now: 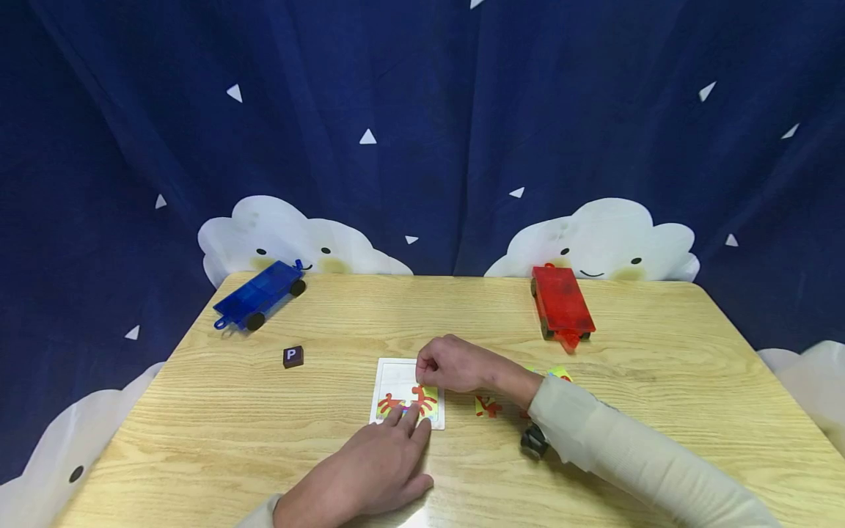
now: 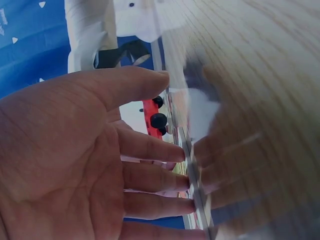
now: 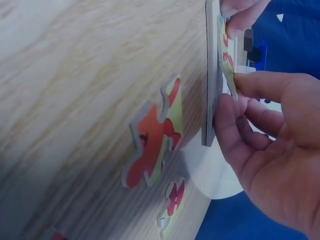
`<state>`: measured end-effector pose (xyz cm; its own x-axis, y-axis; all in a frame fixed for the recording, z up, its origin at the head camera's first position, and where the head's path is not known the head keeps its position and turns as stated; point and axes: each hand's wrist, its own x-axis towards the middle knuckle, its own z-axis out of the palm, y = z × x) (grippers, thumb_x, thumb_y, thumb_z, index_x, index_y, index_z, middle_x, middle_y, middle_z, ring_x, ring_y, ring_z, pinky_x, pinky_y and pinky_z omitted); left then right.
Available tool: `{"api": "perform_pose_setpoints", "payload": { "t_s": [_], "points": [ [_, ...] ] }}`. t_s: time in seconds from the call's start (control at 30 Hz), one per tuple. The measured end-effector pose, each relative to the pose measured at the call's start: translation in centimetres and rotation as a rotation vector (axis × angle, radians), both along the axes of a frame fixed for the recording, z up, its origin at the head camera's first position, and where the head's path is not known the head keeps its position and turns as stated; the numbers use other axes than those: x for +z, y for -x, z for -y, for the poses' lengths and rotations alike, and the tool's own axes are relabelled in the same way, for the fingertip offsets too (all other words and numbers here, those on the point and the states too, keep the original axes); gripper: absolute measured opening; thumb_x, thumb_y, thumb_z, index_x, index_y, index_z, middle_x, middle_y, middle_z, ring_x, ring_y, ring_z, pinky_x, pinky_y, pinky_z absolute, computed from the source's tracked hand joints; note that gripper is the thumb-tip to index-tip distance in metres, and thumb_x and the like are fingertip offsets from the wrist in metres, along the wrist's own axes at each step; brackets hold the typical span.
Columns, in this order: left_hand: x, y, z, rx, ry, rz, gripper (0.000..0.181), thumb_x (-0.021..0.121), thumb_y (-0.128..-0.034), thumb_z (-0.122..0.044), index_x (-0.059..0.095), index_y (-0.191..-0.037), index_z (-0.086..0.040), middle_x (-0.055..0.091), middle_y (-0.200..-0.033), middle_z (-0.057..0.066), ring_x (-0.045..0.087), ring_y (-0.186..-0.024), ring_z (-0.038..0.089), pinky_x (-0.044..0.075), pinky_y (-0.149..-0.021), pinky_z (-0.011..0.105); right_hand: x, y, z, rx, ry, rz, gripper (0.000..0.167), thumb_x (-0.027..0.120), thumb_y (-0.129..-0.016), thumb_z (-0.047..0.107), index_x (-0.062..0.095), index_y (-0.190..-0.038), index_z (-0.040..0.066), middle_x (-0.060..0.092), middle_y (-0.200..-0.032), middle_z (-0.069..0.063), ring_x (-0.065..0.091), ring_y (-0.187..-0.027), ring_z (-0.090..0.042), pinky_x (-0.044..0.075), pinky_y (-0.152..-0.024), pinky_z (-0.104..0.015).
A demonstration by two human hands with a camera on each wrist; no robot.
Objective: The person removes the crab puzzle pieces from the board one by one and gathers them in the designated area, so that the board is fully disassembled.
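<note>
A white square puzzle tray (image 1: 389, 375) lies on the table with red-and-yellow jigsaw pieces along its near side. The fingertips of my left hand (image 1: 376, 466) rest on this near part, fingers straight. At the tray's right side, my right hand (image 1: 454, 364) pinches a jigsaw piece (image 3: 228, 80) between thumb and index finger. In the right wrist view that piece is tilted, with one edge raised off the tray. Loose jigsaw pieces lie right of the tray, among them a red-and-yellow one (image 1: 487, 407); my right forearm partly covers others.
A blue toy wagon (image 1: 260, 293) stands at the back left, a red one (image 1: 563, 299) at the back right. A small dark block marked P (image 1: 293, 357) sits left of the tray. Behind the table hangs a dark blue curtain (image 1: 422, 147) with white clouds.
</note>
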<state>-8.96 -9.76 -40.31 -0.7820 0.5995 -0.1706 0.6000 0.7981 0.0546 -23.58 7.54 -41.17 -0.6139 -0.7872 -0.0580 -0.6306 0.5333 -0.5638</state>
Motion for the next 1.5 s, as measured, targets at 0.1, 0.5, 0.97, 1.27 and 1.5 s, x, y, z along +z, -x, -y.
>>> {"api": "perform_pose_setpoints", "payload": {
  "t_s": [0.1, 0.5, 0.97, 1.27, 1.5],
  "points": [
    [0.0, 0.0, -0.1, 0.005, 0.006, 0.004, 0.071, 0.063, -0.0969, -0.051, 0.055, -0.146, 0.000, 0.049, -0.151, 0.022, 0.050, -0.137, 0.038, 0.047, -0.105, 0.043, 0.1, 0.0, 0.1, -0.013, -0.021, 0.006, 0.016, 0.068, -0.093, 0.006, 0.072, -0.080, 0.016, 0.057, -0.067, 0.013, 0.050, -0.063, -0.003, 0.044, -0.062, -0.025],
    [0.2, 0.2, -0.1, -0.011, 0.011, -0.016, 0.069, 0.066, -0.0949, -0.052, 0.059, -0.142, -0.002, 0.053, -0.147, 0.022, 0.054, -0.133, 0.036, 0.052, -0.099, 0.043, 0.5, -0.3, 0.6, -0.051, -0.076, 0.052, 0.016, 0.069, -0.092, 0.006, 0.075, -0.080, 0.016, 0.062, -0.067, 0.011, 0.052, -0.062, -0.006, 0.046, -0.063, -0.026],
    [0.3, 0.3, 0.0, -0.028, 0.029, -0.014, 0.073, 0.065, -0.0938, -0.054, 0.057, -0.145, -0.003, 0.051, -0.150, 0.021, 0.052, -0.135, 0.035, 0.050, -0.102, 0.042, 0.9, -0.3, 0.2, -0.015, -0.063, 0.090, 0.016, 0.066, -0.097, 0.006, 0.071, -0.084, 0.013, 0.062, -0.072, 0.006, 0.053, -0.065, -0.006, 0.045, -0.064, -0.026],
    [0.4, 0.4, 0.2, -0.046, 0.020, -0.027, 0.080, 0.068, -0.0902, -0.061, 0.057, -0.143, -0.002, 0.051, -0.149, 0.022, 0.053, -0.134, 0.038, 0.051, -0.100, 0.044, 0.8, -0.7, -0.2, 0.014, -0.014, 0.046, 0.014, 0.065, -0.098, 0.007, 0.069, -0.087, 0.014, 0.062, -0.077, 0.010, 0.055, -0.071, -0.005, 0.048, -0.069, -0.026],
    [0.6, 0.7, 0.4, -0.052, 0.009, 0.004, 0.078, 0.068, -0.0904, -0.057, 0.057, -0.144, -0.002, 0.051, -0.149, 0.022, 0.052, -0.134, 0.039, 0.049, -0.102, 0.043, 1.1, -1.4, -0.2, 0.012, -0.012, 0.017, 0.014, 0.066, -0.099, 0.008, 0.067, -0.087, 0.015, 0.060, -0.074, 0.011, 0.054, -0.069, -0.005, 0.047, -0.067, -0.027]
  ]
}}
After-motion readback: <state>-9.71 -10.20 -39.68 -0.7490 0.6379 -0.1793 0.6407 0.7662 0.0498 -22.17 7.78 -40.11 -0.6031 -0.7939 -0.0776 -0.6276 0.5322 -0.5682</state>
